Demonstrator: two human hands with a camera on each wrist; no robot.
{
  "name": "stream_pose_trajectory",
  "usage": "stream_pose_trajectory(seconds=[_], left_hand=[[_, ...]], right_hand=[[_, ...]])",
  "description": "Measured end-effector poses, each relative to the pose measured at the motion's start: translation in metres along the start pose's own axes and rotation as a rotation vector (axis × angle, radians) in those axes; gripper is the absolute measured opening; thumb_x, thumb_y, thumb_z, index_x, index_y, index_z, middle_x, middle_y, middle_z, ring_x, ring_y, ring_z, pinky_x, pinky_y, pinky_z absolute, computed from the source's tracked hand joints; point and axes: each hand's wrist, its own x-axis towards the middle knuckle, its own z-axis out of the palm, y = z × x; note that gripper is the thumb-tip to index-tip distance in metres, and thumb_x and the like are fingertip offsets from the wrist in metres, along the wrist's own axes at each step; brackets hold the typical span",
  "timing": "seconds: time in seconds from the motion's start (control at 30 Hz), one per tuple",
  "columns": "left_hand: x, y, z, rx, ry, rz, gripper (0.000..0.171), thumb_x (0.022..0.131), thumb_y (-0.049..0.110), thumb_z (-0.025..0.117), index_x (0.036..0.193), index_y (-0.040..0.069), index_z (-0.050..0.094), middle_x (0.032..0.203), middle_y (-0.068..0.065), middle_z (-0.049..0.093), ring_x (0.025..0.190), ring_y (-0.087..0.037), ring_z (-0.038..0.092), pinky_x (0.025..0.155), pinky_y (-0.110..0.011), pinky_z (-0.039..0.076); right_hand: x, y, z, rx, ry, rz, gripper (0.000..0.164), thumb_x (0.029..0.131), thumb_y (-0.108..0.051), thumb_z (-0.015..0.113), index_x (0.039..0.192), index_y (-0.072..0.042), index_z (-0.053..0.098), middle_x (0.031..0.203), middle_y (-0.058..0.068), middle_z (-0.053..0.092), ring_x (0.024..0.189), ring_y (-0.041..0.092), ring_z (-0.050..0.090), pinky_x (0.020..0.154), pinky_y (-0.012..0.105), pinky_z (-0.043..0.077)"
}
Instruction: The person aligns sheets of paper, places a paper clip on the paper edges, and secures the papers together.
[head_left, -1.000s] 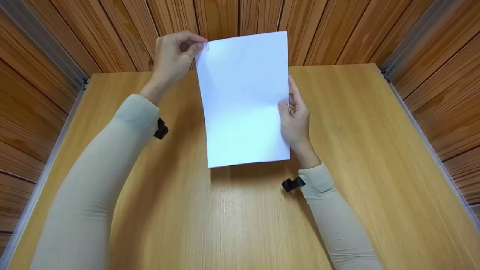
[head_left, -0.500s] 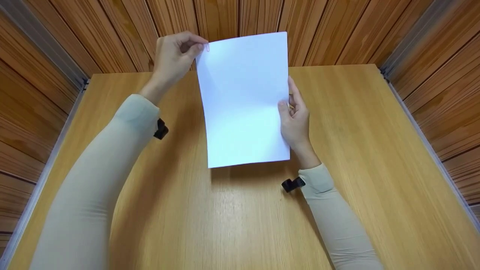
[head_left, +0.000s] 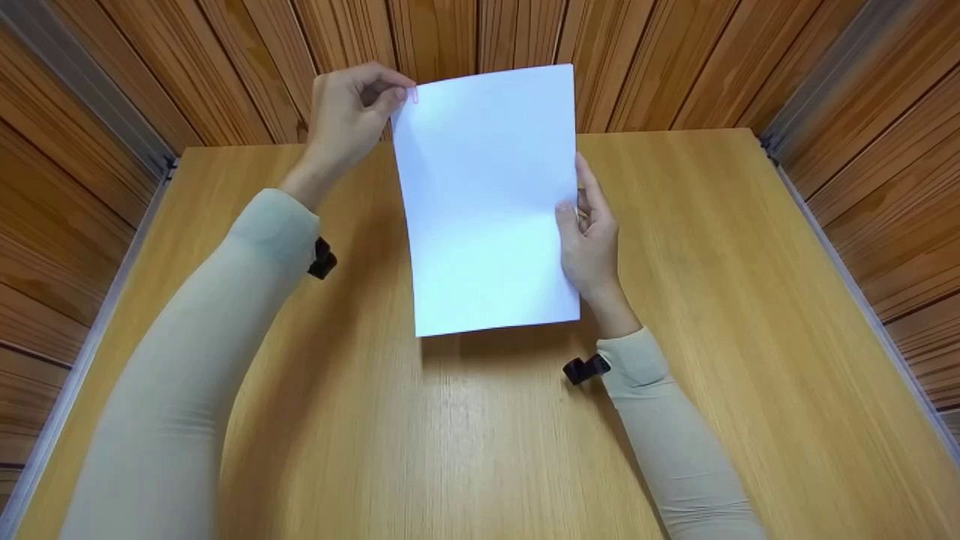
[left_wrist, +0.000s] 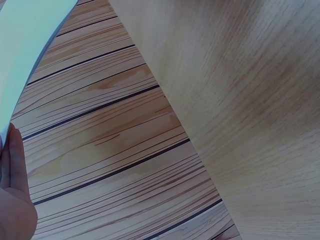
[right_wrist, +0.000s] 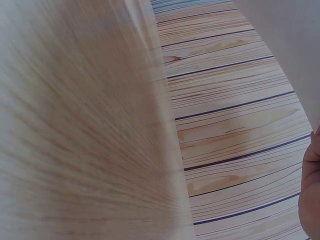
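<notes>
White paper (head_left: 487, 202), one sheet or a thin stack, is held up above the table in the head view, slightly bowed. At its upper left corner my left hand (head_left: 349, 109) pinches the edge between thumb and fingers. A small pink paper clip (head_left: 415, 95) sits on that corner beside the fingertips, partly covered by them. My right hand (head_left: 592, 240) grips the right edge, thumb on the front and fingers behind. Each wrist view catches only a strip of the paper (left_wrist: 30, 45) and part of the hand at the frame's side.
A wooden table (head_left: 465, 442) spreads beneath the hands. Wood-plank walls (head_left: 637, 60) stand behind it and at both sides, with metal strips along the side edges. A small black camera (head_left: 322, 259) is worn on the left wrist, another black camera (head_left: 586, 369) on the right.
</notes>
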Motion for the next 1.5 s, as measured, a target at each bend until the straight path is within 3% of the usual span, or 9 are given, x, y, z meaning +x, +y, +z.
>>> stream_pose_trajectory(seconds=[0.27,0.6,0.77,0.87,1.0,1.2,1.5], left_hand=[[0.000,0.001,0.001,0.001,0.012,-0.021,0.018,0.107,0.014,0.064,0.110,0.009,0.082,0.098,-0.002,0.076,0.076,-0.012,0.061,0.068,-0.023,0.049],[-0.002,0.000,0.002,0.011,0.032,-0.034,0.019,0.107,0.018,0.065,0.111,0.010,0.082,0.099,-0.002,0.076,0.076,-0.012,0.061,0.067,-0.024,0.048],[-0.001,0.000,0.003,0.006,0.028,-0.030,0.019,0.107,0.016,0.064,0.111,0.011,0.082,0.099,-0.002,0.077,0.075,-0.016,0.063,0.063,-0.024,0.049],[-0.001,-0.001,0.003,0.002,0.024,-0.040,0.019,0.107,0.017,0.064,0.112,0.012,0.082,0.102,-0.001,0.077,0.079,-0.016,0.063,0.067,-0.023,0.049],[-0.003,-0.001,0.005,-0.041,0.021,-0.075,0.019,0.107,0.018,0.065,0.114,0.014,0.082,0.103,0.000,0.075,0.084,-0.013,0.061,0.072,-0.024,0.048],[-0.007,-0.003,0.008,-0.126,0.019,-0.120,0.019,0.108,0.019,0.064,0.119,0.014,0.079,0.100,0.000,0.070,0.083,-0.013,0.059,0.070,-0.026,0.047],[-0.020,-0.002,0.017,-0.190,0.070,-0.202,0.029,0.108,0.015,0.063,0.136,0.016,0.070,0.106,-0.002,0.070,0.096,-0.015,0.063,0.086,-0.026,0.051]], right_hand=[[0.000,-0.001,0.000,-0.012,0.010,0.008,0.060,0.107,0.001,0.052,0.164,-0.011,0.039,0.168,0.000,0.042,0.061,0.012,0.034,0.052,0.021,0.030],[0.000,-0.003,0.003,-0.010,0.006,0.022,0.061,0.107,0.002,0.053,0.165,-0.009,0.038,0.164,0.005,0.048,0.065,0.012,0.040,0.055,0.021,0.033],[0.000,-0.001,0.002,-0.001,0.003,0.009,0.060,0.107,0.002,0.053,0.164,-0.010,0.039,0.145,0.010,0.063,0.058,0.010,0.035,0.051,0.021,0.030],[0.000,-0.001,0.001,0.000,0.002,0.004,0.060,0.107,0.002,0.052,0.164,-0.011,0.039,0.146,0.008,0.063,0.055,0.010,0.032,0.049,0.021,0.029],[-0.001,0.000,0.000,-0.012,0.001,0.009,0.061,0.107,0.002,0.053,0.165,-0.011,0.039,0.155,0.003,0.057,0.057,0.011,0.035,0.050,0.021,0.031],[-0.001,0.000,-0.001,-0.021,0.009,0.013,0.061,0.107,0.003,0.053,0.164,-0.012,0.040,0.149,0.003,0.062,0.059,0.012,0.037,0.052,0.022,0.032],[-0.001,0.001,-0.001,-0.023,0.006,0.018,0.060,0.108,0.000,0.053,0.165,-0.012,0.039,0.150,0.002,0.061,0.065,0.013,0.042,0.054,0.021,0.035]])
